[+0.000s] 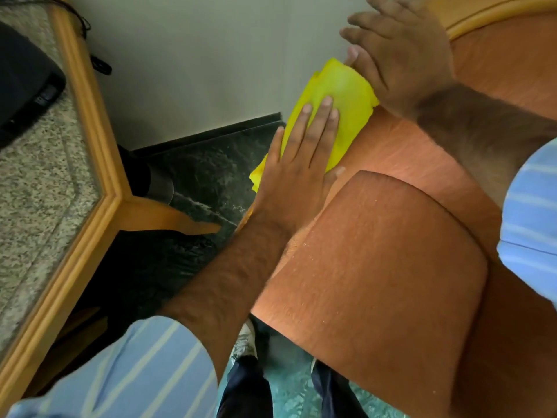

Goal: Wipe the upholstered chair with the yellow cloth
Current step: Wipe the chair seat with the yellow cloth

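The orange upholstered chair (pixel 391 251) fills the right half of the view, with a wooden rim along its top edge. A folded yellow cloth (pixel 340 98) lies draped over the chair's left side. My left hand (pixel 298 167) lies flat on the lower part of the cloth, fingers stretched out and pressing it against the upholstery. My right hand (pixel 401 55) rests with spread fingers on the chair just right of the cloth, its thumb touching the cloth's upper edge. It holds nothing.
A granite-topped table with a wooden frame (pixel 90 140) stands at the left, a black device (pixel 27 73) on it. A pale wall (pixel 196 55) and dark floor (pixel 211 170) lie between table and chair. My shoe (pixel 244 339) shows below.
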Available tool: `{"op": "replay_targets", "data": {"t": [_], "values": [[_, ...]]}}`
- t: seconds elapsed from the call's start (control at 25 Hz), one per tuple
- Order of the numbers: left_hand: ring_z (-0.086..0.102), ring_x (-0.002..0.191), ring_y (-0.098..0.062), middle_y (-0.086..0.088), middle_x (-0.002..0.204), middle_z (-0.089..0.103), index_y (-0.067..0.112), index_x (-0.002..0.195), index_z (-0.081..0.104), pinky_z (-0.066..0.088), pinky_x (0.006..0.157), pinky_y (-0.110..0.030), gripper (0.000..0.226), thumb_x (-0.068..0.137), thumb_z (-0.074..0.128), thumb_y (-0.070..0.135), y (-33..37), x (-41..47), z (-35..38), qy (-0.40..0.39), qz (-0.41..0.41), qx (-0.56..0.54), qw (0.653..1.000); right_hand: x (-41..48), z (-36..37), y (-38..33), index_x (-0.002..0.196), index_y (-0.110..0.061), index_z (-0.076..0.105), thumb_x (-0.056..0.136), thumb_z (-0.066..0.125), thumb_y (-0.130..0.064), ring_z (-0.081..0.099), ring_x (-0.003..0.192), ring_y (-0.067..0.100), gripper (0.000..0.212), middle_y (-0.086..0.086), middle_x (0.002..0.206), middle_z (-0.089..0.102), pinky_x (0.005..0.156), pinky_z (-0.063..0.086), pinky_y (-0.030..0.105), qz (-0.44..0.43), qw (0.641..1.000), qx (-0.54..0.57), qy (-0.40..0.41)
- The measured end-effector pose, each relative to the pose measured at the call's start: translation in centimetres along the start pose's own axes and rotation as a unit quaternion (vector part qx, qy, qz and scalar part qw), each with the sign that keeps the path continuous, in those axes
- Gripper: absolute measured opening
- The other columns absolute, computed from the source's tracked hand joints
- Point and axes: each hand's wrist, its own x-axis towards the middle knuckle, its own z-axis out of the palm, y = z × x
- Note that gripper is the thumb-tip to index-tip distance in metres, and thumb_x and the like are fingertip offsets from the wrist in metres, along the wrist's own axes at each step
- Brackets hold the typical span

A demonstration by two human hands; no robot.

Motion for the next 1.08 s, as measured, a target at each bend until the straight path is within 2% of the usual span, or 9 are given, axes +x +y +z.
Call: {"op": "replay_targets", "data": {"t": [0.2, 0.32, 0.44, 0.6, 0.72, 0.8, 0.92, 1.0, 1.08], "values": [[0.013, 0.163, -0.031, -0.01, 0.177, 0.006, 0.007, 0.166, 0.01, 0.034, 0.123, -0.056, 0.074, 0.11, 0.031, 0.051, -3.8, -14.5, 0.1, -0.106, 0.001, 0.062, 0.992, -0.2, 0.5, -0.4, 0.144, -0.016, 0.053, 0.11, 0.02, -0.042, 0.036, 0.152, 0.028, 0.054, 0.008, 0.151, 0.056, 0.125, 0.026, 0.047, 0.015, 1.0, -0.004, 0.017], [0.026, 0.159, -0.036, -0.01, 0.176, 0.011, 0.007, 0.164, 0.023, 0.041, 0.118, -0.057, 0.071, 0.108, 0.03, 0.05, -5.8, -23.9, -0.9, -0.138, 0.0, 0.081, 0.987, 0.0, 0.5, -0.1, 0.143, -0.015, 0.055, 0.11, 0.021, -0.04, 0.039, 0.15, 0.029, 0.053, 0.008, 0.15, 0.058, 0.123, 0.028, 0.048, 0.011, 1.0, -0.006, 0.024], [0.036, 0.153, -0.039, -0.006, 0.177, 0.009, 0.006, 0.159, 0.034, 0.038, 0.114, -0.057, 0.067, 0.109, 0.026, 0.051, -6.6, -28.3, -0.8, -0.141, -0.012, 0.1, 0.985, 0.0, 0.7, 0.0, 0.141, -0.015, 0.057, 0.11, 0.023, -0.04, 0.041, 0.149, 0.029, 0.053, 0.007, 0.148, 0.06, 0.123, 0.03, 0.048, 0.012, 0.999, -0.002, 0.034], [0.038, 0.153, -0.04, -0.013, 0.172, 0.023, 0.003, 0.159, 0.031, 0.041, 0.116, -0.061, 0.067, 0.11, 0.026, 0.048, -5.4, -23.5, -0.7, -0.151, -0.025, 0.069, 0.986, 0.0, 0.8, -0.1, 0.143, -0.016, 0.056, 0.11, 0.022, -0.041, 0.041, 0.149, 0.028, 0.053, 0.006, 0.149, 0.059, 0.123, 0.03, 0.047, 0.011, 0.999, -0.005, 0.033], [0.024, 0.16, -0.036, -0.015, 0.174, 0.016, 0.004, 0.164, 0.016, 0.042, 0.117, -0.06, 0.073, 0.108, 0.034, 0.046, -4.3, -15.3, -0.2, -0.145, -0.024, 0.034, 0.989, -0.1, 0.7, -0.4, 0.145, -0.015, 0.053, 0.11, 0.023, -0.04, 0.039, 0.15, 0.029, 0.052, 0.006, 0.151, 0.057, 0.124, 0.03, 0.048, -0.006, 1.0, -0.008, 0.023], [0.019, 0.161, -0.034, -0.014, 0.175, 0.011, 0.005, 0.165, 0.009, 0.038, 0.121, -0.058, 0.076, 0.109, 0.037, 0.047, -3.1, -8.9, 0.4, -0.095, -0.042, 0.001, 0.995, -0.3, 0.8, -0.5, 0.145, -0.014, 0.053, 0.11, 0.024, -0.04, 0.039, 0.15, 0.029, 0.052, 0.007, 0.151, 0.057, 0.123, 0.031, 0.048, -0.019, 0.999, -0.011, 0.027], [0.016, 0.163, -0.031, -0.011, 0.176, 0.014, 0.007, 0.165, 0.011, 0.035, 0.123, -0.056, 0.074, 0.109, 0.038, 0.048, -0.7, -1.1, 0.2, -0.025, -0.045, -0.033, 0.998, -0.4, 1.2, -0.4, 0.144, -0.017, 0.055, 0.111, 0.025, -0.04, 0.041, 0.15, 0.028, 0.05, 0.004, 0.15, 0.058, 0.123, 0.032, 0.047, -0.023, 0.999, -0.017, 0.047], [0.014, 0.163, -0.03, -0.008, 0.177, 0.013, 0.01, 0.166, 0.013, 0.034, 0.123, -0.056, 0.073, 0.109, 0.036, 0.048, 0.1, 0.6, 0.0, -0.01, -0.043, -0.023, 0.999, -0.4, 1.1, -0.7, 0.144, -0.018, 0.054, 0.111, 0.023, -0.04, 0.04, 0.151, 0.027, 0.05, 0.003, 0.151, 0.057, 0.123, 0.032, 0.046, -0.023, 0.999, -0.016, 0.041], [0.01, 0.164, -0.03, -0.006, 0.177, 0.008, 0.012, 0.167, 0.01, 0.032, 0.124, -0.056, 0.073, 0.109, 0.034, 0.049, -0.1, -1.4, 0.2, -0.022, -0.039, -0.008, 0.999, -0.4, 0.7, -0.7, 0.143, -0.018, 0.055, 0.111, 0.023, -0.039, 0.04, 0.15, 0.027, 0.05, 0.003, 0.151, 0.057, 0.122, 0.032, 0.046, -0.026, 0.999, -0.009, 0.037]]}}
